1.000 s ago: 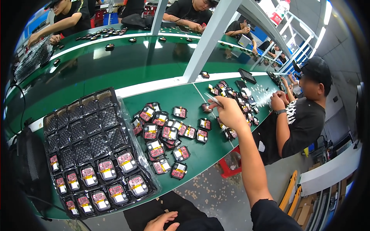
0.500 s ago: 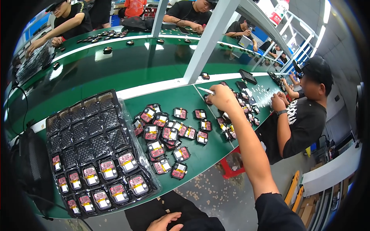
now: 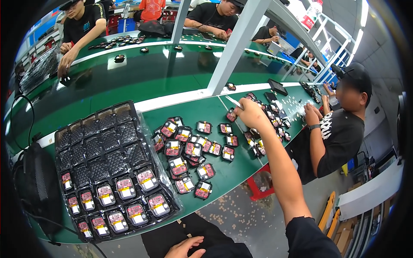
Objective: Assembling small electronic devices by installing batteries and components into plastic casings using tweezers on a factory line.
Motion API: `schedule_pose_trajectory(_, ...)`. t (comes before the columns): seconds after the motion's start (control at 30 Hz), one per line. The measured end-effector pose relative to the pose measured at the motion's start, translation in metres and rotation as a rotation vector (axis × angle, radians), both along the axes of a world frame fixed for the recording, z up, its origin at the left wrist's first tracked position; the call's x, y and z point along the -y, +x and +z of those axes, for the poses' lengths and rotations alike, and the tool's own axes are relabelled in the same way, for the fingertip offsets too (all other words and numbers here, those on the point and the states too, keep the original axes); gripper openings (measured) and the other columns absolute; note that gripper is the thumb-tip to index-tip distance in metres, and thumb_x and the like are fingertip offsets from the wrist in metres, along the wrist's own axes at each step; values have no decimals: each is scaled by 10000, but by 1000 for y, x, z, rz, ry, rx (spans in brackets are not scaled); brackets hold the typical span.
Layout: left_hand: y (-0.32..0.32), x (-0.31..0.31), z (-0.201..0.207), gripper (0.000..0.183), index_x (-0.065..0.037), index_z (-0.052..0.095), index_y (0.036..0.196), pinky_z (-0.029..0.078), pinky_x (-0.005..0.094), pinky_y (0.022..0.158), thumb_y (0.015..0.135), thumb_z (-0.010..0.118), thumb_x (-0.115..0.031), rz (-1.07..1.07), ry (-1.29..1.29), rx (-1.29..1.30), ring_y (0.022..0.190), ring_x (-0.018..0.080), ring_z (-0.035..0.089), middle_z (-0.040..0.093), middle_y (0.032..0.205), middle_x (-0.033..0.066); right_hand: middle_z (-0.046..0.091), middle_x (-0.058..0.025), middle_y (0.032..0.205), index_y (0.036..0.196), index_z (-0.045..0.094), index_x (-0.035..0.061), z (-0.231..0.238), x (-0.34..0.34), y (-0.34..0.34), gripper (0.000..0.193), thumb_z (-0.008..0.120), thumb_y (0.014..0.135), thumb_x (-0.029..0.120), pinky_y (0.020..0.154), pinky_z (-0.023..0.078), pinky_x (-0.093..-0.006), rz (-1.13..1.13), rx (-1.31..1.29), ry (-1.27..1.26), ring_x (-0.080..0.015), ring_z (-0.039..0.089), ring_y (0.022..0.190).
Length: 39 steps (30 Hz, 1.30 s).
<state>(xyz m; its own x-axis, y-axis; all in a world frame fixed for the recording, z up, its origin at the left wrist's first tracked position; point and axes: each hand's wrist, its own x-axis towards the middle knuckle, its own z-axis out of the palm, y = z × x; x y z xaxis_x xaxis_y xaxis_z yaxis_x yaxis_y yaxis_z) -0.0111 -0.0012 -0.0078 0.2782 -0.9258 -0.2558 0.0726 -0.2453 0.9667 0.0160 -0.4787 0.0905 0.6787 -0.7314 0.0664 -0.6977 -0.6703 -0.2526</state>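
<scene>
My right hand (image 3: 251,115) reaches out over the bench to the right of the loose modules. A slim, white, pointed tool (image 3: 233,102) sticks out from its closed fingers; its exact kind I cannot make out. Just under the fingers is a small black-framed electronic module (image 3: 231,115) with a red board; whether they touch it is unclear. My left hand (image 3: 187,248) lies low on my lap, fingers stretched and holding nothing. Several similar modules (image 3: 193,149) with white and yellow parts are heaped on the green bench. The black blister tray (image 3: 117,160) has its nearer pockets filled with modules.
A grey metal post (image 3: 235,47) rises behind my right hand. Farther right are another module cluster (image 3: 272,116) and a black box (image 3: 277,86). A co-worker (image 3: 340,124) sits close on the right. Across the green belt (image 3: 142,77), other people work. A red stool (image 3: 259,189) stands below.
The module by my right fingers shows more plainly, slightly lower. My right hand has barely moved and keeps the white tool. A co-worker across the belt has moved a hand onto a small module.
</scene>
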Motion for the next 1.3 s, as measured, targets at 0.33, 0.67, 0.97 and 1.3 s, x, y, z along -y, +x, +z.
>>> schedule_pose_trajectory(0.33,4,-2,-4,418,-13,597,1344,554,368,944,949,699,-105,39,19,-10,1090,268,699,706,1226,182,697,-254,1200,1340,629,57,-15,80,46,482,575,862,88,970,516,-446,4,92,55,-400,675,1116)
schedule_pose_trajectory(0.67,-1,-5,-12,400,-10,598,1335,556,360,944,956,691,-97,82,16,-58,1077,260,704,716,1199,177,746,-157,1025,1189,727,56,33,33,14,358,583,861,44,838,533,-346,146,-218,262,-226,692,948)
schedule_pose_trajectory(0.97,7,6,2,341,31,594,1326,541,333,970,993,636,-34,91,-72,-313,1108,218,685,708,1177,152,692,-65,974,1197,606,5,48,-133,-72,253,651,948,5,718,514,-266,423,426,691,-105,663,850)
schedule_pose_trajectory(1.3,1,23,12,681,-1,226,1563,485,555,1098,1054,603,-251,157,-518,-1004,1300,413,581,490,1459,286,733,-112,961,1158,580,9,-3,-248,-109,302,619,879,-102,761,584,-329,585,241,1098,-241,767,936)
